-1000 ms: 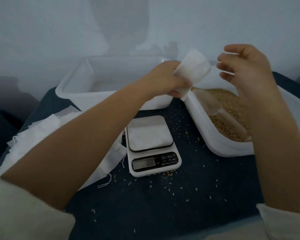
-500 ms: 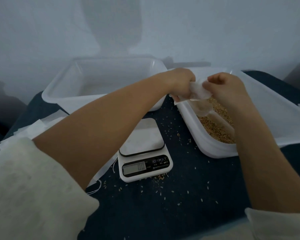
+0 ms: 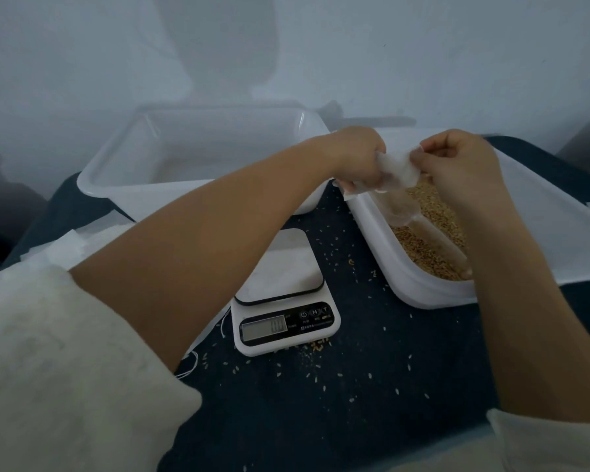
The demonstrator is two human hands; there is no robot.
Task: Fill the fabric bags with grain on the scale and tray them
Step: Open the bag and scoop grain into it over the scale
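Note:
A small white fabric bag (image 3: 397,172) hangs between both hands above the near-left corner of the grain tub (image 3: 399,277). My left hand (image 3: 358,155) grips its left edge and my right hand (image 3: 460,161) pinches its right edge. Brown grain (image 3: 430,229) fills the tub, and a clear plastic scoop (image 3: 406,212) lies in it under the bag. The white digital scale (image 3: 283,294) stands on the dark cloth below my left forearm, its platform bare. A white tray (image 3: 116,172) sits at the back left.
A heap of white fabric bags (image 3: 58,247) lies at the left, partly under my left arm. Loose grains (image 3: 321,366) are scattered on the dark blue cloth around the scale. A pale wall stands close behind the tray and the tub.
Both hands came down from higher up to just above the grain tub. My right hand, empty a second ago, now pinches the bag, which is bunched between the two hands.

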